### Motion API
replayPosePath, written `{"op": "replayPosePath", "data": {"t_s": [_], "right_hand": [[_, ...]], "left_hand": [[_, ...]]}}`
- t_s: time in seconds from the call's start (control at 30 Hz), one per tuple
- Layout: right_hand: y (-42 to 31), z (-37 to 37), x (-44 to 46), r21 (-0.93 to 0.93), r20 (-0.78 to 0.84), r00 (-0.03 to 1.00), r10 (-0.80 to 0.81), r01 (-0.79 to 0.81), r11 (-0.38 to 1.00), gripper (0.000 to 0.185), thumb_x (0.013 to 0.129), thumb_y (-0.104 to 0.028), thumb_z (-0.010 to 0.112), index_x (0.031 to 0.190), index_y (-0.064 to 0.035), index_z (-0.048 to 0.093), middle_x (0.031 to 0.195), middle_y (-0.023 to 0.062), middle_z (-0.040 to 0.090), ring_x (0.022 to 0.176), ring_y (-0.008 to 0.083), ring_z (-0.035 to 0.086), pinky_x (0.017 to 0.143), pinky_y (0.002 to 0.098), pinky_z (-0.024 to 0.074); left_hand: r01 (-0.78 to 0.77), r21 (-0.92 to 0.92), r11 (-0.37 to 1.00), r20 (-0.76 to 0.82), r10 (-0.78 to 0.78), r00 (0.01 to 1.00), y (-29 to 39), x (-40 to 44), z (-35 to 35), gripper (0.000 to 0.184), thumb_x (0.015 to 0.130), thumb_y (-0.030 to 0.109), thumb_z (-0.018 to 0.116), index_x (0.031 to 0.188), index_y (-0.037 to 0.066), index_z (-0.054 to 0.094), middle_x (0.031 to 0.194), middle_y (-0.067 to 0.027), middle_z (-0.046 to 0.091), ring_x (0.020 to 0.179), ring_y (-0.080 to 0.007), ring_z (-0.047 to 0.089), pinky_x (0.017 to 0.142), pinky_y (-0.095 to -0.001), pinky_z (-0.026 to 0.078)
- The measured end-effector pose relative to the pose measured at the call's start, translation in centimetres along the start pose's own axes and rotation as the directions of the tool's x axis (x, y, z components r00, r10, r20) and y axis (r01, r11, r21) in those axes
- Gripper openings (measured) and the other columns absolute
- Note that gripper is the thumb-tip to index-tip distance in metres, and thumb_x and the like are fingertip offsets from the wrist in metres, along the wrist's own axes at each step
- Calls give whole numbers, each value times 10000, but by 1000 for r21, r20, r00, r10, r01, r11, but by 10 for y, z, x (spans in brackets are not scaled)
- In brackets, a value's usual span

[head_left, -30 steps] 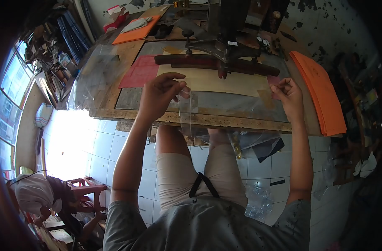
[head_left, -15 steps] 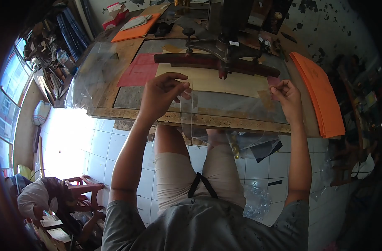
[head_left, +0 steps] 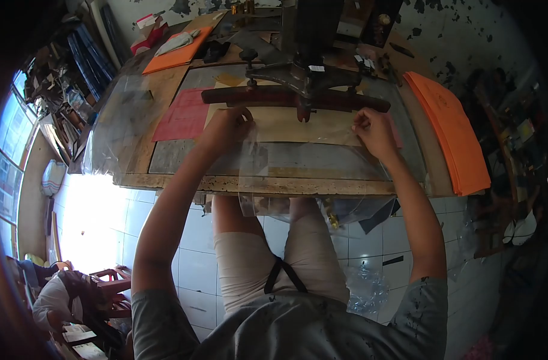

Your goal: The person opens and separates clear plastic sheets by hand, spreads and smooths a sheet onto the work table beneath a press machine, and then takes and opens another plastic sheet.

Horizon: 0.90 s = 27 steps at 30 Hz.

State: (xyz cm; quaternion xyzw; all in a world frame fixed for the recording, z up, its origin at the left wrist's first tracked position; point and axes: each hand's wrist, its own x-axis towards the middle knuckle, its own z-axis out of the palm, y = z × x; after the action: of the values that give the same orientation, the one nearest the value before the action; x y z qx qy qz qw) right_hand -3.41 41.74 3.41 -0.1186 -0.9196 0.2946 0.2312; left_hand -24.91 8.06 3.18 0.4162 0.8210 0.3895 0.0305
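A clear plastic sheet (head_left: 257, 171) hangs between my hands and drapes over the table's front edge. My left hand (head_left: 229, 127) pinches its upper left corner, and the fingers of my right hand (head_left: 373, 129) are closed on its upper right corner. Behind the sheet, a cream-coloured sheet (head_left: 280, 125) lies flat on the grey table plate, overlapping a red sheet (head_left: 181, 114) at its left. Just above both hands runs the dark bar (head_left: 256, 96) of a metal press, which covers the far part of the cream sheet.
Orange folded sheets (head_left: 448, 132) lie along the table's right side. At the back left, a pale cloth (head_left: 176, 43) rests on more orange sheets (head_left: 166, 60). Loose clear plastic (head_left: 115, 132) spreads over the left side. Another person (head_left: 58, 300) is at the lower left.
Both hands have moved forward towards the press bar, the right one also leftward, carrying the plastic sheet over the cream sheet. The view has shifted slightly.
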Motion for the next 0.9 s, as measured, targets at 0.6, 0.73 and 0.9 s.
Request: {"op": "replayPosePath", "data": {"t_s": [0.6,0.73,0.9], "right_hand": [[6,2,13,-405,-18,908,-419,377,833,169,824,71,734,971,2,686,964,90,665,924,288,676,793,407,551],[15,3,13,-343,10,911,-413,391,854,199,811,77,724,989,-12,709,990,83,675,945,275,662,822,391,558],[16,0,11,-354,88,907,-412,415,838,221,819,79,696,1023,-4,715,1015,91,690,947,284,666,848,390,570]], "left_hand": [[-258,529,808,35,283,958,3,12,17,242,864,51,620,1102,51,668,994,-132,616,935,-325,708,754,-432,594],[-258,552,793,23,295,955,8,12,15,254,845,49,619,1095,44,665,1018,-109,608,968,-294,685,776,-409,590],[-356,502,788,41,389,920,7,14,17,278,817,43,616,1091,31,660,1056,-100,617,1007,-286,664,816,-404,580]]}}
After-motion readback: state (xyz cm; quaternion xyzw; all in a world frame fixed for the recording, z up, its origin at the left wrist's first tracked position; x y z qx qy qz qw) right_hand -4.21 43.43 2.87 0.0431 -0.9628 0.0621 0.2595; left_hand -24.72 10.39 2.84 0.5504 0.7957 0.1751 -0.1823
